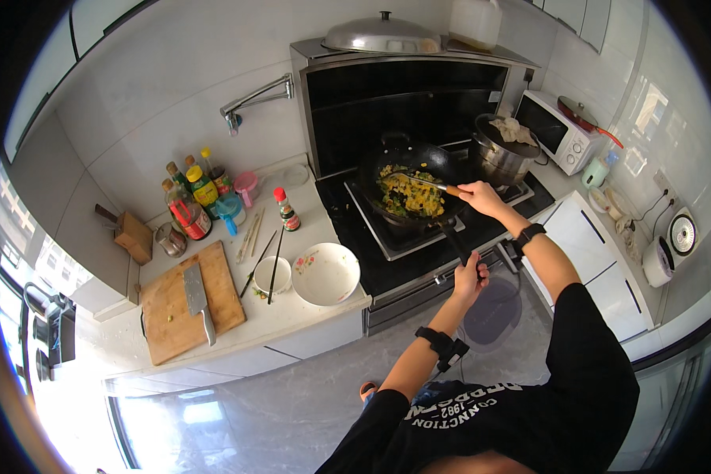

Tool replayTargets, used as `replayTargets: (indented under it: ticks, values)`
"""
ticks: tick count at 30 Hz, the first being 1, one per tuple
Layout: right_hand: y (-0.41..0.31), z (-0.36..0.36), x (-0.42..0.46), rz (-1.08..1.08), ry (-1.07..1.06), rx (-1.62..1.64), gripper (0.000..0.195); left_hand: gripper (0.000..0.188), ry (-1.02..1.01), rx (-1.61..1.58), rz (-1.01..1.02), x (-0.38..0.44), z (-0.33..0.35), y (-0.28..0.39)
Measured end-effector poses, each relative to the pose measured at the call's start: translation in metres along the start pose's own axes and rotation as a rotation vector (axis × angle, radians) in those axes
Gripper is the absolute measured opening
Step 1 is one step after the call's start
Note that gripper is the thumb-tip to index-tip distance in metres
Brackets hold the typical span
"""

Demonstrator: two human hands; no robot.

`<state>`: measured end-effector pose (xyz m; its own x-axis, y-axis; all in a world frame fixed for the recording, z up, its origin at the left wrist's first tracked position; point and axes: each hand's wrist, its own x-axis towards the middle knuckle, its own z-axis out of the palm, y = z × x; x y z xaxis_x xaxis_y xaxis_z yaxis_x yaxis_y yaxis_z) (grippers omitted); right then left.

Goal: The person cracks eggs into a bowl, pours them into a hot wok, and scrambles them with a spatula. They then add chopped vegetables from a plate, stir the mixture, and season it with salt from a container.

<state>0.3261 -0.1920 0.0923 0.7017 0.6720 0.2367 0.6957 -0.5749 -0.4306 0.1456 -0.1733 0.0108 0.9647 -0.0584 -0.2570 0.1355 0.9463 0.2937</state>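
My left hand [469,278] grips the black handle of a dark wok [435,159] on the gas stove [355,246]. Inside the wok lies a mix of yellow scrambled egg and chopped greens [413,195]. My right hand [481,198] is closed around the wooden handle of a metal cooking spatula [425,182], whose blade rests among the food at the wok's left side. Left of the stove, a large white bowl with a floral pattern [326,274] stands beside a smaller white bowl [272,274], with a pair of black chopsticks at the smaller one.
Behind the wok's right side stands a lidded steel pot [503,154] with a cloth on top. A cleaver [195,290] lies on the wooden cutting board [228,284]. Several sauce bottles [203,188] line the wall. A large domed lid [385,37] sits above the stove's back panel.
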Motion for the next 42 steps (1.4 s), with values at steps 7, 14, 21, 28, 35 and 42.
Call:
replayTargets:
  ticks: [7, 14, 21, 28, 35, 42]
  values:
    - [0.008, -0.103, -0.058, -0.016, -0.122, -0.166, 0.028, 0.019, 0.006, 0.011, 0.012, 0.001, -0.007, 0.004]
    - [-0.038, -0.164, -0.062, 0.177, -0.311, -0.15, 0.023, 0.02, 0.013, 0.017, 0.012, 0.0, -0.009, 0.007]
    - [0.01, -0.054, -0.026, 0.021, 0.005, -0.049, 0.027, 0.02, -0.004, 0.007, -0.012, 0.001, -0.007, 0.004]
    - [-0.014, -0.013, 0.0, 0.049, -0.137, 0.011, 0.028, 0.021, 0.003, 0.035, -0.007, -0.005, -0.002, 0.006]
    - [-0.022, -0.066, -0.031, 0.264, -0.54, -0.44, 0.026, 0.021, 0.041, 0.016, 0.0, -0.003, -0.009, 0.011]
    - [-0.013, -0.048, -0.009, 0.102, -0.247, -0.322, 0.029, 0.021, 0.033, 0.02, 0.002, -0.001, -0.007, 0.009]
